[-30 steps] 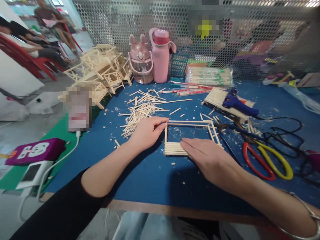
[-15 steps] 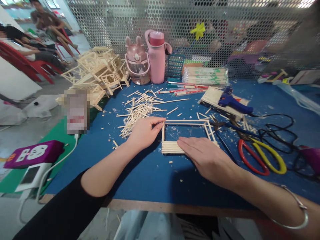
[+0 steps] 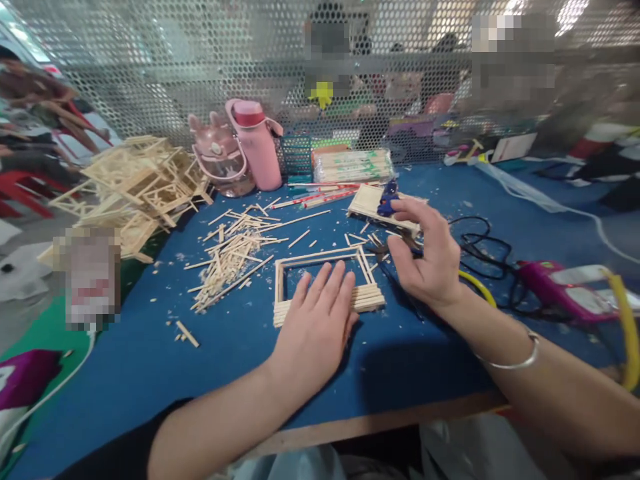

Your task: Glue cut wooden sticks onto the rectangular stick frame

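Note:
My left hand (image 3: 320,327) lies flat with its fingers stretched over a rectangular wooden stick frame (image 3: 369,297), pressing on the row of sticks along its near side. The frame rests on the blue tabletop, its middle partly hidden by my fingers. My right hand (image 3: 430,257) hovers to the right of the frame, thumb and fingers curved and apart, with nothing seen between them. Just beyond its fingertips is a blue hot glue gun (image 3: 388,199), its handle hidden behind the hand. The glue gun rests on a small stick panel (image 3: 367,202). Dark-jawed pliers (image 3: 381,251) lie beside my right thumb.
Loose cut sticks (image 3: 233,257) are heaped to the left. Behind them stand a stick structure (image 3: 135,187), a pink bottle (image 3: 260,147) and a rabbit-eared bottle (image 3: 223,157). Packaged sticks (image 3: 353,165) lie by the perforated metal screen (image 3: 165,87). A black cord (image 3: 473,240) loops at right.
My left hand has gone from the frame's left corner to flat on its near side. My right hand has lifted off the sticks and moved right toward the glue gun. The view has shifted right.

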Available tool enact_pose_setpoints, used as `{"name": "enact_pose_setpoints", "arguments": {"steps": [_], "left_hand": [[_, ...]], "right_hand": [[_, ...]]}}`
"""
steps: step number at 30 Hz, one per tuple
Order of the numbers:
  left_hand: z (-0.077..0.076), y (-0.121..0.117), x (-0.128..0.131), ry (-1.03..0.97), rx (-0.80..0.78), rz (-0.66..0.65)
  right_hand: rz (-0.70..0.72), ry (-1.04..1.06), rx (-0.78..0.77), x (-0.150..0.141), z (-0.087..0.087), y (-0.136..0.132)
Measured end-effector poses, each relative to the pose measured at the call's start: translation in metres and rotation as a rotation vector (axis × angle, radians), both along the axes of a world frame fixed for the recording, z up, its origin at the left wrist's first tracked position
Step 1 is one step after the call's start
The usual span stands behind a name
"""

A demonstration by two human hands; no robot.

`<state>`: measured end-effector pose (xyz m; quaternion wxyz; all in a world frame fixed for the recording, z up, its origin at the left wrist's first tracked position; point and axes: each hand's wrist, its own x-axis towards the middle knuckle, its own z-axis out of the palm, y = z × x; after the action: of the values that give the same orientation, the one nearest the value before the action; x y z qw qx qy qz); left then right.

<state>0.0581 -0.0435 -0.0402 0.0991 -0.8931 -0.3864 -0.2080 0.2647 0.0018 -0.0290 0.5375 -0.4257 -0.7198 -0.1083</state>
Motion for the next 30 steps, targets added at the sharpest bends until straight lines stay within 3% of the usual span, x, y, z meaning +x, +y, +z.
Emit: {"name": "enact_pose_setpoints", "arguments": {"steps": [4,14,23,30], "left_hand": [[-0.016,0.006,0.008,0.082,0.012,-0.02],[-0.015,0.01,0.004,0.109,-0.009,-0.064],[-0.016,0.008,0.004,0.097,0.009,-0.058],[-0.023,0.008,0.003,0.07,0.012,-0.046]], "right_hand": [[0.071,0.207,-0.064,-0.002,-0.008,0.009],[0.157,0.419,-0.293,-0.009,-0.007,0.007],[0.101,0.41,-0.222,-0.001,-0.007,0.016],[0.095,0.56,-0.172,0.008,-0.007,0.025]]}}
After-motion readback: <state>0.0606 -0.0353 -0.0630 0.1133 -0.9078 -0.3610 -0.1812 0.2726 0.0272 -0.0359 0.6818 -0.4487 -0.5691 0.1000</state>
